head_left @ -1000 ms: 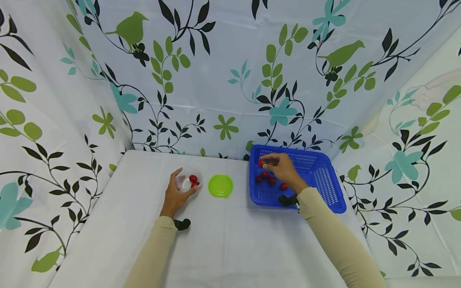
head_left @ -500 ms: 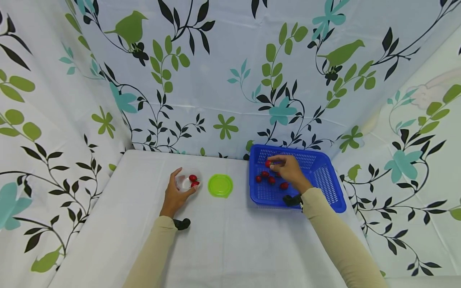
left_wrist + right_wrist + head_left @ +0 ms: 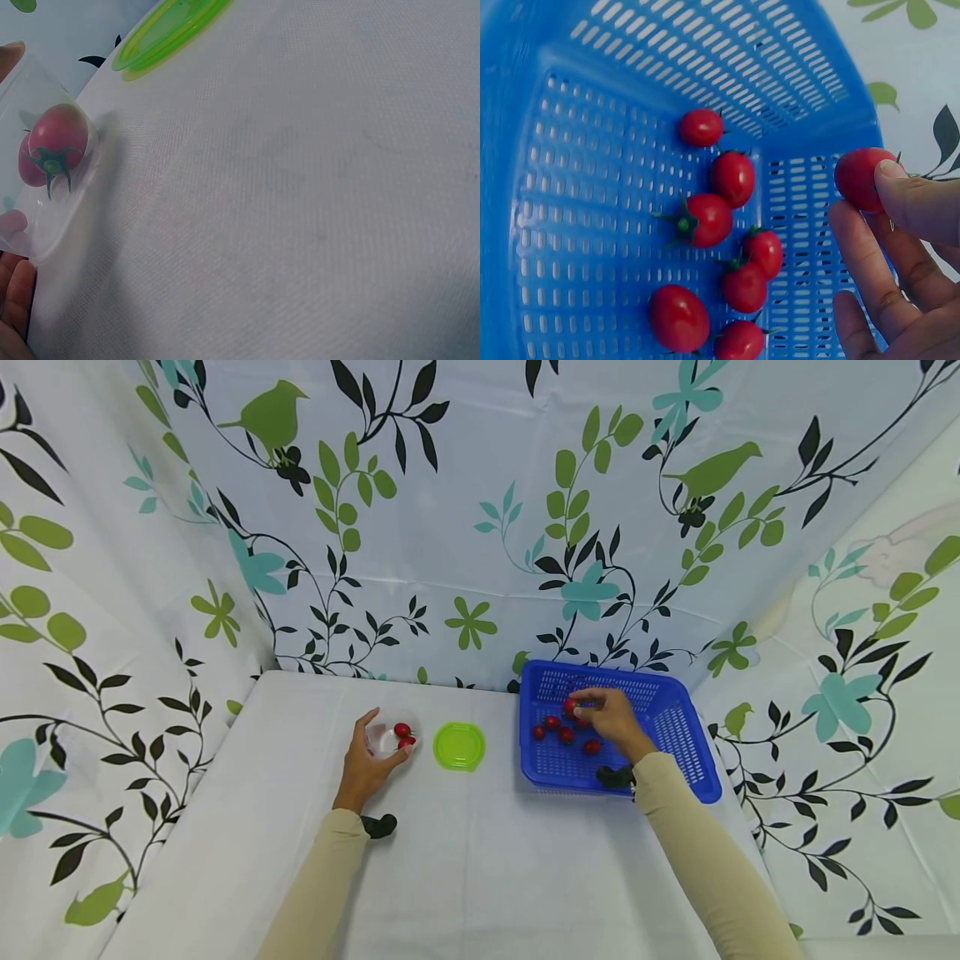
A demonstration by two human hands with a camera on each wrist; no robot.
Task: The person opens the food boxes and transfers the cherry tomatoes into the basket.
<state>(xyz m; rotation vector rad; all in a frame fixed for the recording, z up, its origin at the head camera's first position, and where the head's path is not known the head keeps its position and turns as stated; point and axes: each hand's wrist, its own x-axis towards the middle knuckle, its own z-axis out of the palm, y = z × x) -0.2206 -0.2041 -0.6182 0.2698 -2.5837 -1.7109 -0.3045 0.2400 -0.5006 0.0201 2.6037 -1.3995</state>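
Observation:
On the left, my left hand (image 3: 365,774) grips a small clear plastic container (image 3: 382,739), thumb and fingers spread around its sides. Two red cherry tomatoes (image 3: 58,139), one showing a green stem, sit in it. Over the blue basket (image 3: 677,742), my right hand (image 3: 613,720) pinches a cherry tomato (image 3: 859,180) between thumb and fingertips. Below that hand, several more cherry tomatoes (image 3: 733,178) lie loose on the basket's slotted floor, some touching each other.
A bright green lid (image 3: 459,747) lies flat on the white tablecloth (image 3: 465,860), between container and basket. Behind the table hangs a curtain (image 3: 420,635) printed with leaves and birds. The basket's raised walls surround the loose tomatoes.
My right hand has shifted a little to the right and nearer over the basket, the tomato still pinched in its fingers. The left hand and container have stayed put.

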